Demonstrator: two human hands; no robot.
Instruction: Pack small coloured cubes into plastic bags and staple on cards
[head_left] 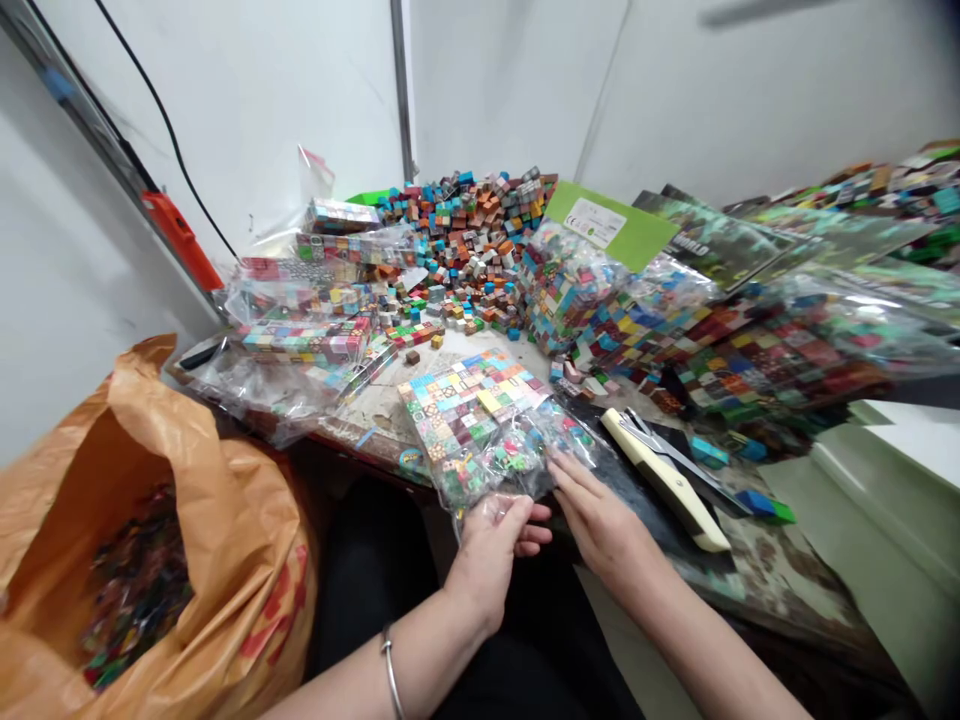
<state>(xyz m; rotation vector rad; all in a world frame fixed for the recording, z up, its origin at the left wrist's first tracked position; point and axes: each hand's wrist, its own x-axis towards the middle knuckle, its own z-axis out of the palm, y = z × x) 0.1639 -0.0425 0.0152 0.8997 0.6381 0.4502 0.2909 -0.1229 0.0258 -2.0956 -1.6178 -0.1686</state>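
A clear plastic bag (510,450) of small colourful pieces lies at the table's front edge, with a flat block of multicoloured patterned cubes (472,400) in or under it. My left hand (491,555) is closed on the near edge of the bag, thumb over the plastic. My right hand (600,510) rests against the bag's right side, its fingers stretched out and pointing away from me. Close by on the right, a cream-handled stapler-like tool (664,480) lies on a black mat beside a metal blade-like part. Whether the cubes are fully inside the bag I cannot tell.
Loose cubes (480,240) are heaped at the back against the wall. Packed bags (300,290) stand at left; more bags with green cards (615,225) crowd the right. An open orange sack (247,540) stands on the left, and a pale green bin (877,500) on the right.
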